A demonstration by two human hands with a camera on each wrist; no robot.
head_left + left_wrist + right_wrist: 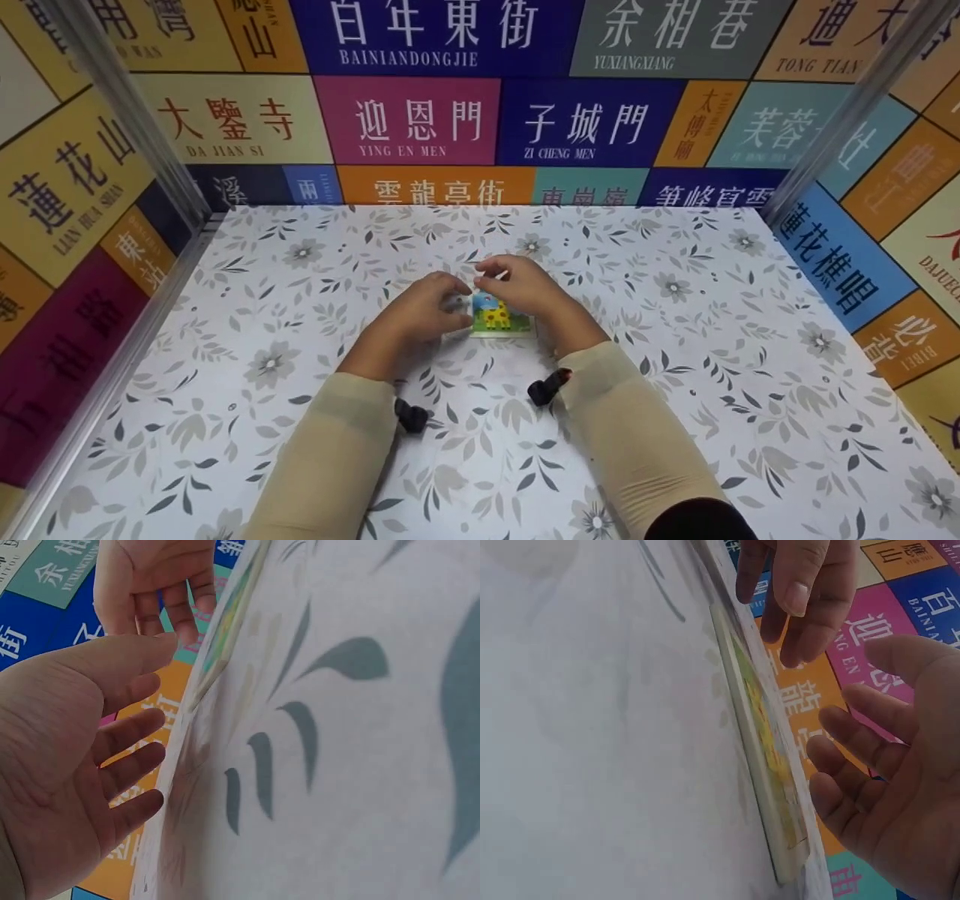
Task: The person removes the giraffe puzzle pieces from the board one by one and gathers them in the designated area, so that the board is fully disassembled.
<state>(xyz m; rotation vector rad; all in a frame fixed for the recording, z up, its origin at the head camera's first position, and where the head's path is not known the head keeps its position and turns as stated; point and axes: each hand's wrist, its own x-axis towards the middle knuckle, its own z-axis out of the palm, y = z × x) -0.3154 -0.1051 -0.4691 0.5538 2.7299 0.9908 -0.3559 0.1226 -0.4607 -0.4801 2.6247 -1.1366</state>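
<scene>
A small flat board (493,318) with a yellow giraffe on a green and blue picture lies on the table. Its thick pale edge shows in the right wrist view, where the board (751,754) is seen nearly side-on. At its left side is my left hand (429,306), fingers loosely bent and nothing in them. My right hand (523,286) hovers over the upper right of the board and hides that corner. Both hands appear in the left wrist view, the left hand (82,757) nearer and the right hand (161,585) beyond it, each with spread, relaxed fingers.
The table (285,420) has a white cover with grey leaves and flowers. Behind it stands a wall (420,120) of coloured panels with Chinese lettering, and similar panels close in both sides. A small black device (550,387) sits at each wrist.
</scene>
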